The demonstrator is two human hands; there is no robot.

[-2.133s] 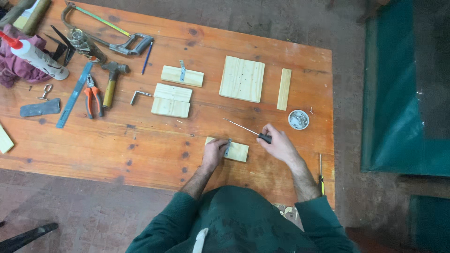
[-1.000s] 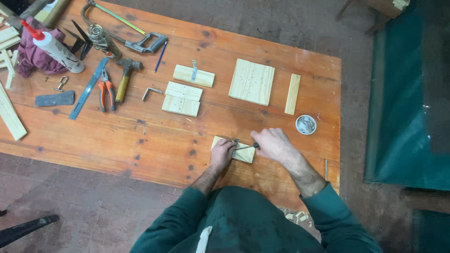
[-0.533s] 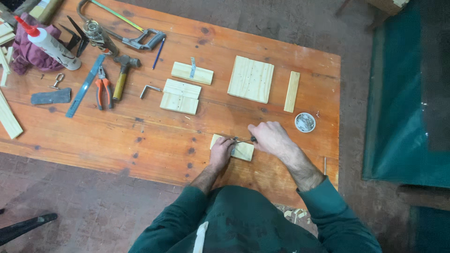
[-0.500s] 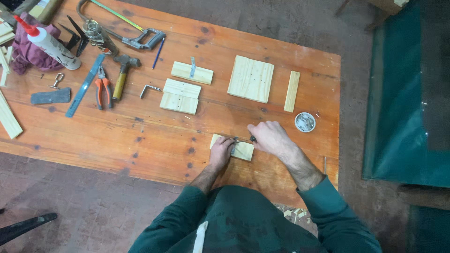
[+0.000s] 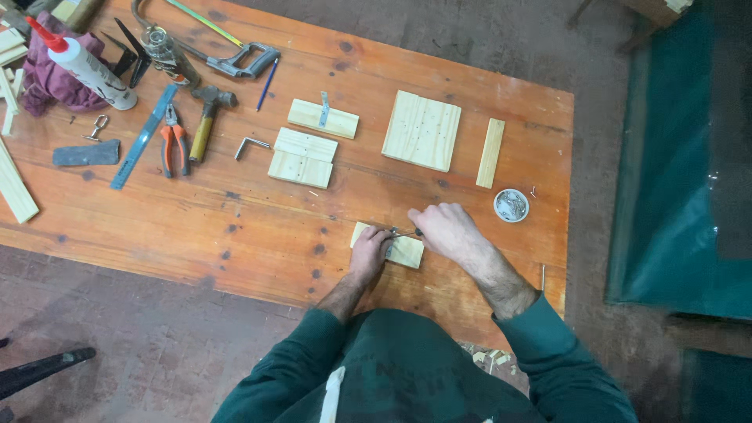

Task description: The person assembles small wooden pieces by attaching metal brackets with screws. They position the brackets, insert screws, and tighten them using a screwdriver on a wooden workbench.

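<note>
A small pale wooden block (image 5: 406, 251) lies near the front edge of the orange wooden table (image 5: 258, 219). My left hand (image 5: 370, 252) presses down on its left half, fingers curled over it. My right hand (image 5: 441, 229) grips a thin screwdriver (image 5: 401, 233) whose metal shaft points left, its tip resting on the block by my left fingertips. The handle is mostly hidden in my fist.
A small round tin of screws (image 5: 511, 205) sits right of my right hand. Farther back lie a square board (image 5: 422, 131), a narrow strip (image 5: 490, 152) and two smaller blocks (image 5: 303, 157). Hammer (image 5: 205, 117), pliers (image 5: 173, 141), ruler, hacksaw (image 5: 227, 53) and glue bottle (image 5: 84, 66) crowd the back left.
My right hand has brought the screwdriver down from above the block onto it, closing in towards my left hand. The left hand has stayed on the block.
</note>
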